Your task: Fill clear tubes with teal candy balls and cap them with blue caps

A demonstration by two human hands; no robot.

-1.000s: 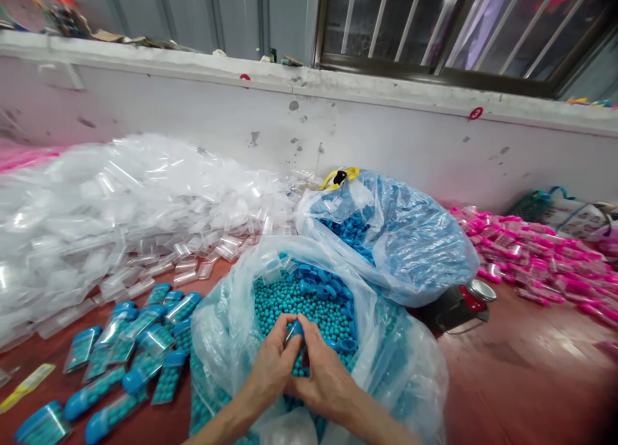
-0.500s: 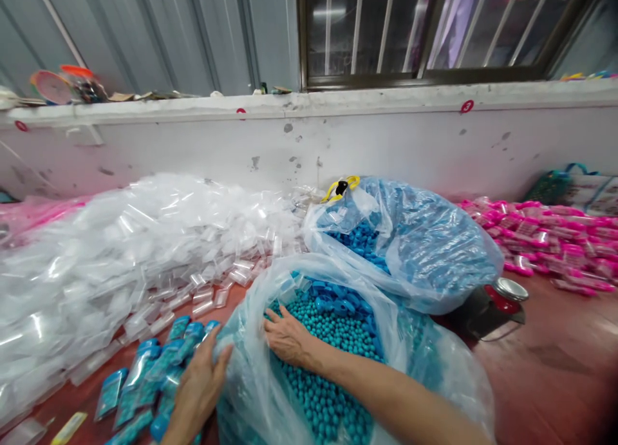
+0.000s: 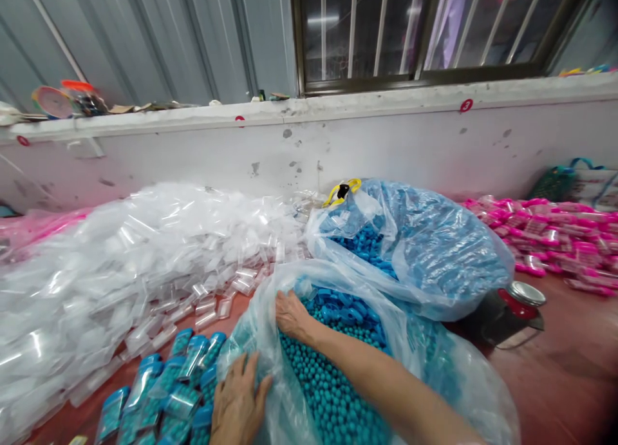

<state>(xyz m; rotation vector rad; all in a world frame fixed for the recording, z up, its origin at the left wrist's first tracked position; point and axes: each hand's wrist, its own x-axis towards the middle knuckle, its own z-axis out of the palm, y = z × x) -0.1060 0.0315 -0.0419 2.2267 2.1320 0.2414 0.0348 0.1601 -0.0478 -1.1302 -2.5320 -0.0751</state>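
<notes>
My left hand (image 3: 240, 397) lies with its fingers apart against the outer left side of a clear plastic bag (image 3: 270, 368). My right hand (image 3: 295, 317) reaches into that bag at its left inner edge, over teal beads (image 3: 323, 387); its fingertips are at the plastic, and whether they pinch it is hard to make out. Blue caps (image 3: 345, 306) lie on the beads at the back of the bag. Left of my left hand are several small clear containers (image 3: 181, 400) with blue lids, filled with teal beads.
A large heap of clear empty containers (image 3: 120, 258) covers the left. Behind the bead bag stands another bag (image 3: 434, 239) with blue pieces. Pink containers (image 3: 555, 232) and a dark can with a metal lid (image 3: 526, 293) are at the right.
My left hand has moved right, from beside the filled containers onto the bag. My right hand has shifted slightly right and up, closer to the bag's edge.
</notes>
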